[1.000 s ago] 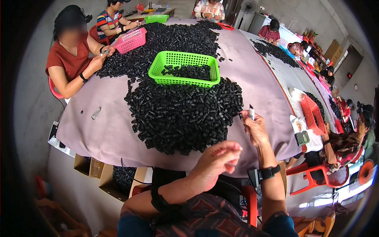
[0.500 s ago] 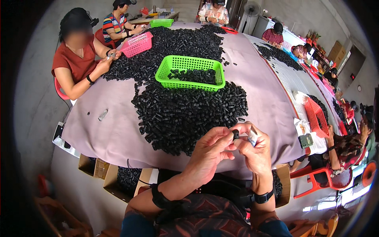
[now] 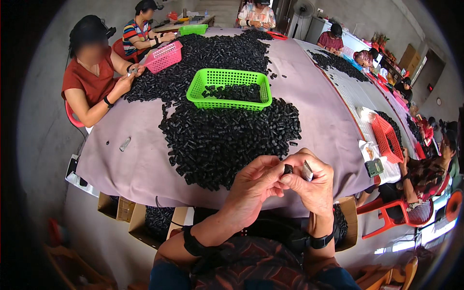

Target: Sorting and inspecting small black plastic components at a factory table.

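Observation:
In front of my chest, my left hand [image 3: 253,186] pinches a small black plastic cap-like piece [image 3: 288,169] between its fingertips. Held in my right hand [image 3: 316,186] is a short metal blade [image 3: 307,171] with a pale wrapped part, its tip pointing up. My right thumb meets the black piece, so both hands touch at it. Just beyond lies a big pile of similar black pieces [image 3: 227,140] on the cloth-covered table [image 3: 328,116]. A green basket [image 3: 229,104] with some black pieces inside rests on the pile's far part.
A co-worker in red [image 3: 92,72] sits at the left beside a pink basket [image 3: 164,59]. A small clear object [image 3: 125,144] lies on the cloth. To the right are a red basket [image 3: 386,140] and a phone [image 3: 374,167]. Cardboard boxes [image 3: 137,224] stand below the table's edge.
My hands stay together at the black piece; the right hand has turned slightly, so the blade shows at another angle. The whole view has shifted a little.

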A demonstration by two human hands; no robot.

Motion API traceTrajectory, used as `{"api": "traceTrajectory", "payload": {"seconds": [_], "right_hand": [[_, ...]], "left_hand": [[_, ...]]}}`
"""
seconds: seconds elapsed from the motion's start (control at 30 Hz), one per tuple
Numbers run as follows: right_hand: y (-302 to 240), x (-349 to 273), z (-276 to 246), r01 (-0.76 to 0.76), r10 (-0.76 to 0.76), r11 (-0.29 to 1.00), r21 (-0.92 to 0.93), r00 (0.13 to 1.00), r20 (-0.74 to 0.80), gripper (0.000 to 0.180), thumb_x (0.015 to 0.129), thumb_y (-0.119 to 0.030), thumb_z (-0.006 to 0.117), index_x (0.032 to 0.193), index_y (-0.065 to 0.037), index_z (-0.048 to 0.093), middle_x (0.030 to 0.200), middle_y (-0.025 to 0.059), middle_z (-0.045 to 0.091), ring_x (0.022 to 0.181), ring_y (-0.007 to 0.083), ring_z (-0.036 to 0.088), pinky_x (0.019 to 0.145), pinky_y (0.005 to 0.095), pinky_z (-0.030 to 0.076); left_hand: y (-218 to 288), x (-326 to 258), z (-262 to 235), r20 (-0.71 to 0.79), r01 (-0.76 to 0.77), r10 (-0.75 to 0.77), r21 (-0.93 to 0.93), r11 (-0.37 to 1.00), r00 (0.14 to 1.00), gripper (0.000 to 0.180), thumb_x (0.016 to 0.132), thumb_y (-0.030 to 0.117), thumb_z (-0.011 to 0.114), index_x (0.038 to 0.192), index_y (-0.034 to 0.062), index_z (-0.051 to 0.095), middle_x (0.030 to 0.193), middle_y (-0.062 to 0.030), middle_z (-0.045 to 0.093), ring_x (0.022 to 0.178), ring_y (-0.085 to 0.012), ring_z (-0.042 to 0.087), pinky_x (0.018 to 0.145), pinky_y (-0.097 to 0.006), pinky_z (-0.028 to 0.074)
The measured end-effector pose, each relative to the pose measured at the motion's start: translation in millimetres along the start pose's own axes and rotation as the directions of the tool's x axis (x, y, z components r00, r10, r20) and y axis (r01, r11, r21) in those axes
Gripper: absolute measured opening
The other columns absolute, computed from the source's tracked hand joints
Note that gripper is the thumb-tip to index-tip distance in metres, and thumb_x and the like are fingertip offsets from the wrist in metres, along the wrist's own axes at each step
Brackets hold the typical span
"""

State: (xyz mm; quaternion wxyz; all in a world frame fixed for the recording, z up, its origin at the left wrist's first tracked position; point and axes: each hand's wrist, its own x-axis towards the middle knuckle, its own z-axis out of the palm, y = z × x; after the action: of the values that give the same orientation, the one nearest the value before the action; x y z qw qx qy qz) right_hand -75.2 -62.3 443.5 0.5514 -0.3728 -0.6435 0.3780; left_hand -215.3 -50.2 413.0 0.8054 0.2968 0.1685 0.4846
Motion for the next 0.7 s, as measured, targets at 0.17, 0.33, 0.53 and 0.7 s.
{"api": "traceTrajectory", "payload": {"seconds": [0.17,0.33,0.53,0.7], "right_hand": [[6.0,-0.1,-2.3,0.030,-0.030,0.999,0.017,0.999,-0.032,0.013,0.077,0.000,0.066,0.087,0.007,0.061,0.077,0.0053,0.056,0.064,0.0112,0.058,0.055,0.0220,0.048],[2.9,0.0,-4.3,0.026,-0.029,0.998,-0.054,0.998,-0.064,0.012,0.081,-0.006,0.063,0.085,0.005,0.062,0.073,0.0042,0.056,0.063,0.0091,0.056,0.055,0.0201,0.043],[11.6,-5.1,-11.3,-0.074,0.086,0.989,0.127,0.992,-0.092,0.016,0.083,-0.011,0.062,0.085,0.005,0.062,0.071,0.0025,0.055,0.063,0.0093,0.055,0.055,0.0192,0.041],[4.0,-2.5,-6.8,-0.033,0.028,0.989,0.142,0.999,0.032,0.016,0.082,-0.006,0.062,0.091,0.007,0.061,0.081,0.0064,0.054,0.066,0.0130,0.057,0.057,0.0259,0.049]], "left_hand": [[-0.6,-0.5,-2.7,0.022,-0.020,0.018,0.071,0.997,1.000,0.016,0.090,0.016,0.052,0.104,0.0072,0.054,0.089,-0.0031,0.059,0.076,-0.0113,0.056,0.068,-0.027,0.045],[-2.2,-1.3,-2.0,0.042,0.003,-0.004,0.038,0.999,0.999,0.014,0.090,0.015,0.053,0.101,0.0060,0.054,0.085,-0.0034,0.059,0.075,-0.0118,0.056,0.068,-0.028,0.045],[-3.1,-2.7,0.7,0.036,0.028,-0.028,0.003,1.000,0.999,0.013,0.090,0.015,0.052,0.098,0.0052,0.055,0.083,-0.0022,0.058,0.074,-0.0115,0.055,0.068,-0.028,0.045],[-2.5,-2.4,-0.9,0.050,0.001,-0.001,0.009,1.000,0.999,0.015,0.091,0.017,0.051,0.100,0.0056,0.055,0.084,-0.0021,0.057,0.073,-0.0119,0.055,0.068,-0.028,0.045]]}}
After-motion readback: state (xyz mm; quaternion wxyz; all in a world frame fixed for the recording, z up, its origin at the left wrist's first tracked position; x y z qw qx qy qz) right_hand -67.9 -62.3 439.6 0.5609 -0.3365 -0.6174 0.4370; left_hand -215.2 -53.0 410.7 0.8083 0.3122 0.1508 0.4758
